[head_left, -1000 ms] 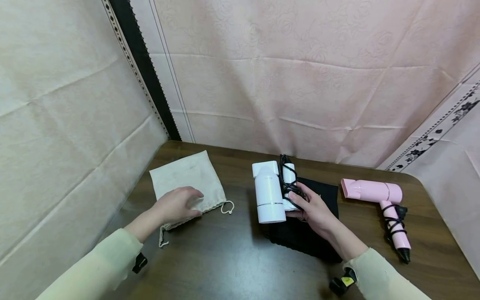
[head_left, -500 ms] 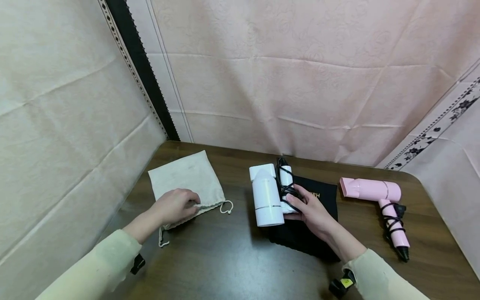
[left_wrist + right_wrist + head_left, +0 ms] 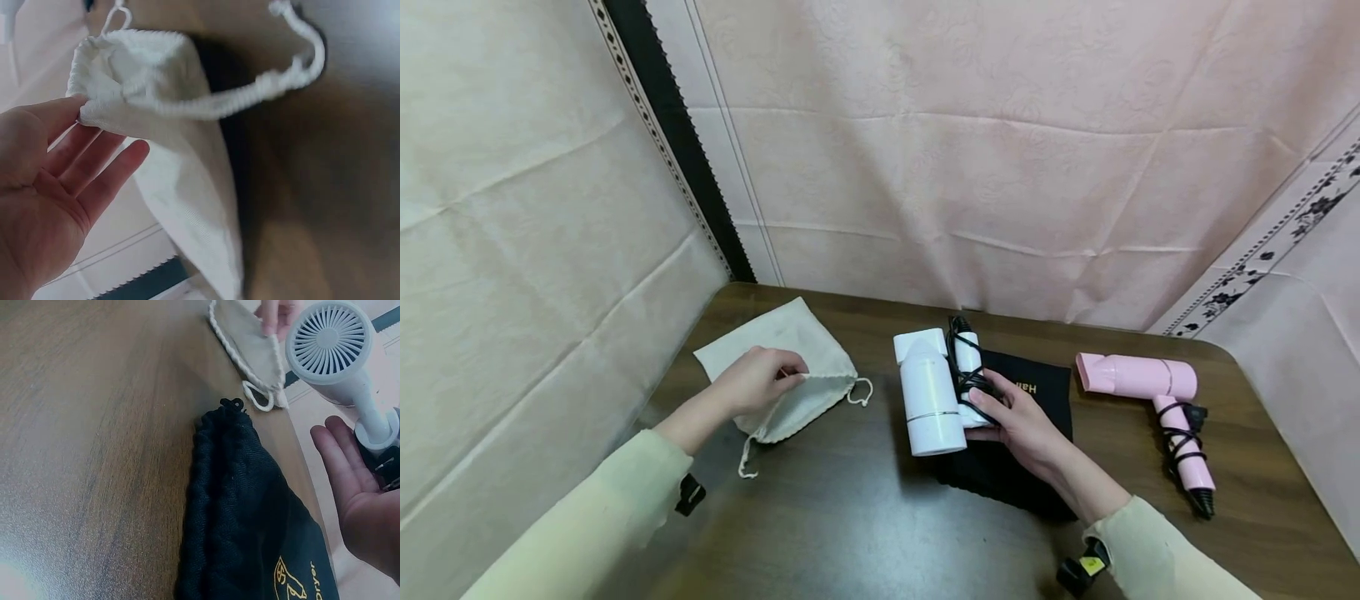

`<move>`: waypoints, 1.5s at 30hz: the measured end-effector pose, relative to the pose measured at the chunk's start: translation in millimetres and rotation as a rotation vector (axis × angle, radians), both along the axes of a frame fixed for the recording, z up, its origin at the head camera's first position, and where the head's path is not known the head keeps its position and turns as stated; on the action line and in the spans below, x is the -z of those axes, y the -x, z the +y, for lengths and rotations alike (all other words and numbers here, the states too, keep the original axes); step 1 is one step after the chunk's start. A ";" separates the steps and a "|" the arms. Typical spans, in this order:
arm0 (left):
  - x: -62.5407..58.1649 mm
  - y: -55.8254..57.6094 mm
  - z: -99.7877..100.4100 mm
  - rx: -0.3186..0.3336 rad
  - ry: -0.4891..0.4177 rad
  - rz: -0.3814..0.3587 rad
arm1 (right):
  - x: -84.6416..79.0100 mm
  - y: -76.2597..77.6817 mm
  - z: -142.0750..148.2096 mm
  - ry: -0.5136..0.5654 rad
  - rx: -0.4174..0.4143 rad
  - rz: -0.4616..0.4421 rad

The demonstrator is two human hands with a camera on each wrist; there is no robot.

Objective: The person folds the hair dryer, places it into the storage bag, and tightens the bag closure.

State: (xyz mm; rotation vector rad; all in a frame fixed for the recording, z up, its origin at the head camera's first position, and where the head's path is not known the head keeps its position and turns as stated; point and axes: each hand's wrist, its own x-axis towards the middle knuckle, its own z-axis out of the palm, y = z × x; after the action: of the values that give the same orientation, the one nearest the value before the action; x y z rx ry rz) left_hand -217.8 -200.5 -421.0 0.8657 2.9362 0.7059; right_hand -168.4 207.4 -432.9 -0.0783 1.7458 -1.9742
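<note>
At the left of the table lies a cream drawstring bag (image 3: 790,329) whose mouth faces the person. My left hand (image 3: 756,379) pinches the upper edge of that mouth between thumb and fingers and lifts it, so the bag gapes; the left wrist view shows the raised bag rim (image 3: 125,103). My right hand (image 3: 1026,421) grips a white hair dryer (image 3: 931,396) by its folded handle, around which a black cord (image 3: 967,375) is wound. The dryer's round vent grille (image 3: 328,340) shows in the right wrist view. Beneath the dryer is a black drawstring bag (image 3: 1037,396) with gold lettering.
A pink hair dryer (image 3: 1135,377) with its cord wound on the handle lies at the right of the brown wooden table (image 3: 880,533). Pale cloth hangings (image 3: 1000,183) stand behind the table and at both sides.
My left hand has taken hold of the cream bag's upper edge and raised it, so its mouth has parted. My right hand and the white dryer have shifted slightly left.
</note>
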 end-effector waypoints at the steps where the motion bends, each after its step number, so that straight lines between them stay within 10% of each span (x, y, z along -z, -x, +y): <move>1: -3.2 2.5 1.8 -0.003 -0.007 0.004 | -0.1 -0.1 -0.1 0.002 -0.002 -0.002; 22: -45.1 35.9 55.0 0.048 -0.055 0.069 | -1.7 -5.8 -6.6 -0.067 -0.071 -0.010; 45: -42.3 25.6 88.8 0.102 -0.036 0.038 | 17.4 -15.8 -21.8 -0.096 -0.243 -0.016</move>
State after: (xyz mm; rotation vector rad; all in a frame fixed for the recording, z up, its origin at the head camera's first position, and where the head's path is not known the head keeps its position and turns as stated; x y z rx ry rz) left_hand -243.4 -111.7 -378.6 1.0353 2.8957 0.7457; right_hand -152.6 185.6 -450.3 -0.2302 1.7282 -1.7113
